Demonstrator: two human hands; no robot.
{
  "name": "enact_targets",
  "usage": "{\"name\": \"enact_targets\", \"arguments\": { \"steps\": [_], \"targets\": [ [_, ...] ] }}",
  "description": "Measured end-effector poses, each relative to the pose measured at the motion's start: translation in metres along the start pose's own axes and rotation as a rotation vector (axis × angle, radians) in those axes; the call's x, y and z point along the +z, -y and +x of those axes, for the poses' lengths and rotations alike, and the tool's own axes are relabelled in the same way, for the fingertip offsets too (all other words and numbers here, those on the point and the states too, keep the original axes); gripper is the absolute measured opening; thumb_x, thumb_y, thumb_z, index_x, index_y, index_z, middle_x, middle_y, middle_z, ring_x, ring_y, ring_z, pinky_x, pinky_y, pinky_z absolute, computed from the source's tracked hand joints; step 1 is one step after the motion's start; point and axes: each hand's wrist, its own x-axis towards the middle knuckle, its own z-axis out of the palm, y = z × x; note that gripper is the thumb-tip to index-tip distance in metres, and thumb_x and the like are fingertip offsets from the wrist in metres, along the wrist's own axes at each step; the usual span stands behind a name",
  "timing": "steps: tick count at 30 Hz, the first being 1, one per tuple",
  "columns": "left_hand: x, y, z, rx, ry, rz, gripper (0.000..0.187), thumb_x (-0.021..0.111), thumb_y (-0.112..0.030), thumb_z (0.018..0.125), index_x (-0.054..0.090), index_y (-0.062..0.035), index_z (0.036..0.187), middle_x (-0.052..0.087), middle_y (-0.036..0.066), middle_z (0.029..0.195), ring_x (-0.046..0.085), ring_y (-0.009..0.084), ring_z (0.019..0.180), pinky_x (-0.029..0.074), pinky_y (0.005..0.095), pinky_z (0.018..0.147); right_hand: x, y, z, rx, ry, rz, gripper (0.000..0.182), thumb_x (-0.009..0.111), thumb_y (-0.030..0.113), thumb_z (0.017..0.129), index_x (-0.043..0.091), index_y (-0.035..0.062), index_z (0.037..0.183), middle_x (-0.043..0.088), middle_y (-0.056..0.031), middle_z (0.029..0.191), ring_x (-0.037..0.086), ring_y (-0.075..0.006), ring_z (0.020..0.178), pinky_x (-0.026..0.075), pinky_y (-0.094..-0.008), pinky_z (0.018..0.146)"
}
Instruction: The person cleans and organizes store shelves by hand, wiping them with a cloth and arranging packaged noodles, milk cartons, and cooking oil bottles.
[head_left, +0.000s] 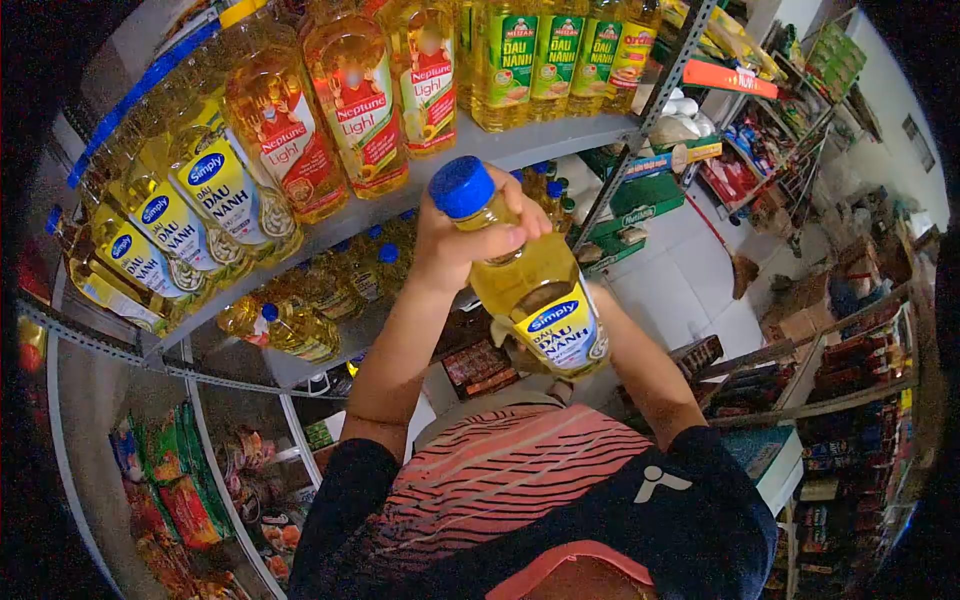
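A clear bottle of yellow cooking oil (530,280) with a blue cap and a "Simply" label is held up before my chest, tilted with its cap toward the shelf. Around its neck, just below the cap, my left hand (480,235) is closed, thumb across the front. My right hand (602,298) is at the lower part of the bottle, mostly hidden behind it; something pale shows at the bottle's left side there. Similar Simply oil bottles (225,200) stand on the shelf to the left.
Neptune Light bottles (360,110) and green-labelled oil bottles (510,65) line the grey shelf (500,145) ahead. More bottles (300,330) sit on the tier below. A metal upright (640,130) edges the shelf. A broom (742,272) is on the tiled floor; stocked racks (840,370) stand right.
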Motion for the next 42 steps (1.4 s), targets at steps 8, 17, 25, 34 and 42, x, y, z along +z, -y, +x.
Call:
{"name": "enact_targets", "arguments": {
  "steps": [8,17,25,34,42],
  "targets": [
    [0.012,-0.007,-0.011,0.127,0.027,0.359,0.025,0.059,0.003,0.059,0.047,-0.002,0.081,0.055,0.012,0.07,0.055,0.0256,0.07,0.044,0.037,0.067,0.022,-0.036,0.007,-0.24,-0.035,0.629,0.034,0.038,0.027,0.087,0.045,0.0082,0.114,0.047,-0.0097,0.114,0.046,-0.0201,0.103,0.034,-0.0338,0.092],
    [0.03,0.039,-0.026,0.251,0.126,1.072,0.021,0.068,-0.008,0.052,0.055,-0.0092,0.068,0.059,0.004,0.07,0.057,0.022,0.068,0.044,0.0327,0.062,0.016,-0.079,-0.006,-0.159,-0.367,1.1,0.034,0.033,0.026,0.087,0.046,0.006,0.111,0.049,-0.0094,0.113,0.047,-0.0254,0.103,0.036,-0.0409,0.09],
    [0.021,0.102,-0.045,0.169,0.336,1.236,0.024,0.065,-0.019,0.052,0.058,-0.0078,0.072,0.057,0.009,0.065,0.055,0.0263,0.065,0.043,0.0369,0.06,0.023,-0.054,-0.049,0.067,-0.402,1.045,0.026,0.044,0.025,0.083,0.052,0.0073,0.1,0.057,-0.0062,0.099,0.055,-0.021,0.09,0.048,-0.0334,0.073],
    [0.005,0.072,-0.021,0.01,-0.225,1.299,0.026,0.071,-0.024,0.058,0.057,-0.0047,0.068,0.055,0.012,0.061,0.054,0.0287,0.055,0.042,0.0366,0.051,0.043,0.042,-0.098,-0.447,-0.73,0.418,0.044,0.056,0.013,0.073,0.044,-0.0002,0.113,0.056,-0.0124,0.099,0.057,-0.0231,0.087,0.047,-0.0336,0.075],
    [0.03,0.053,-0.024,0.093,-0.12,1.056,0.041,0.075,-0.031,0.053,0.051,-0.0058,0.074,0.04,0.008,0.09,0.035,0.0243,0.092,0.027,0.0353,0.083,0.055,0.057,-0.051,-0.584,-0.586,-0.863,0.054,0.069,0.011,0.055,0.047,0.0024,0.104,0.051,-0.0076,0.094,0.049,-0.0197,0.09,0.039,-0.0318,0.079]
  ]
}}
